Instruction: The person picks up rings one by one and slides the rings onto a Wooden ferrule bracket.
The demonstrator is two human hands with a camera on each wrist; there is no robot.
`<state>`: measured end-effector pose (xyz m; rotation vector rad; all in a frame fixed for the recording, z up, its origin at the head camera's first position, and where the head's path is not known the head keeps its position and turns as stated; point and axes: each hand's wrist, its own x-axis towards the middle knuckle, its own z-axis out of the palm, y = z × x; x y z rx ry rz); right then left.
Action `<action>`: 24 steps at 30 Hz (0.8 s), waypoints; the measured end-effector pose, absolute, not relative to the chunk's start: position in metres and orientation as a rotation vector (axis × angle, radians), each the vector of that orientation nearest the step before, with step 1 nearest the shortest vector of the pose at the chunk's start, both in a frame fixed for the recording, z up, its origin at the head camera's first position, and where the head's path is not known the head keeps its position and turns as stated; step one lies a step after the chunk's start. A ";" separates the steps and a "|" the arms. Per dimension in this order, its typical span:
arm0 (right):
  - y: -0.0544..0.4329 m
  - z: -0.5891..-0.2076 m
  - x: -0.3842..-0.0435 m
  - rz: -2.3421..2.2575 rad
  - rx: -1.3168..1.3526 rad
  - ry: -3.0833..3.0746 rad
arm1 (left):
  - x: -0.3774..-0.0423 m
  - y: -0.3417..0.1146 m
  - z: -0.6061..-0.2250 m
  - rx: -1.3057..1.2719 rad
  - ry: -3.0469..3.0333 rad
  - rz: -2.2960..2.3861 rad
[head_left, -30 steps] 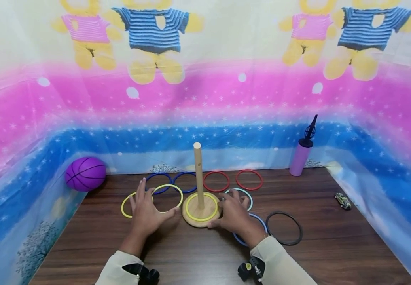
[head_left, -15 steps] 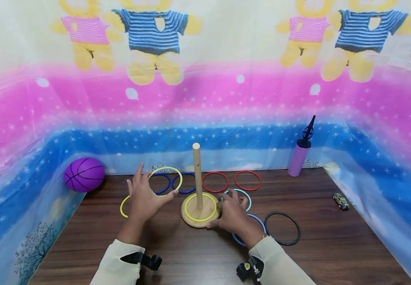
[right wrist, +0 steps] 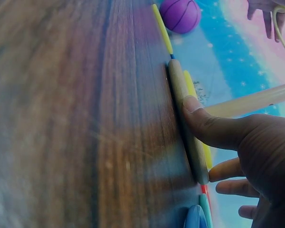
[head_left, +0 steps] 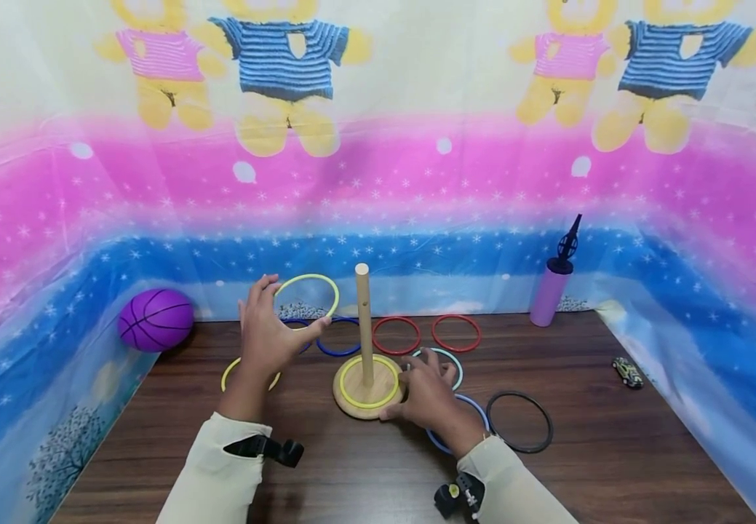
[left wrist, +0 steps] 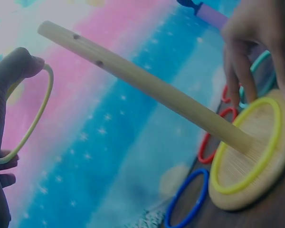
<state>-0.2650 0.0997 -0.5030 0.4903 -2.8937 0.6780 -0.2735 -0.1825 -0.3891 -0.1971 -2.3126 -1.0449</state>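
Faces a dark wood-grain table (head_left: 351, 473) and, upright upon it, a pale wooden peg stand (head_left: 366, 342). Rests the right hand (head_left: 430, 393) on the right edge of the round base (head_left: 359, 413), thumb and fingers half closed about the rim. Has the left hand (head_left: 269, 335) raised left of the post (head_left: 364, 306) near its tip (apart from it, yet nearer than the right), thumb and fingers wide-parted, gripping a thin, tilted, pale-yellow circular ring (head_left: 337, 295).

Held ring (head_left: 308, 276): yellow, tilted, pinched in my left hand (head_left: 269, 336), apart from the peg (head_left: 365, 320).
Wooden stand (head_left: 354, 383): upright, its edge held by my right hand (head_left: 431, 395).
Lower ring (head_left: 369, 406): yellow, flat around the peg.
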 end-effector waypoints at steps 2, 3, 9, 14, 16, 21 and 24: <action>0.100 -0.503 -0.265 0.677 0.487 -2.897 | -0.274 -0.181 -0.383 -0.209 -2.289 -1.059; 0.100 -0.502 -0.264 0.673 0.485 -2.898 | -0.274 -0.180 -0.380 -0.218 -2.277 -1.064; 0.100 -0.500 -0.264 0.660 0.474 -2.906 | -0.275 -0.176 -0.360 -0.283 -2.222 -1.098; 0.098 -0.499 -0.265 0.653 0.466 -2.923 | -0.274 -0.170 -0.345 -0.314 -2.213 -1.138; 0.097 -0.500 -0.265 0.652 0.465 -2.925 | -0.273 -0.167 -0.340 -0.327 -2.207 -1.146; 0.097 -0.502 -0.265 0.643 0.457 -2.923 | -0.272 -0.159 -0.332 -0.355 -2.205 -1.158; 0.098 -0.503 -0.266 0.635 0.459 -2.920 | -0.271 -0.153 -0.328 -0.373 -2.211 -1.155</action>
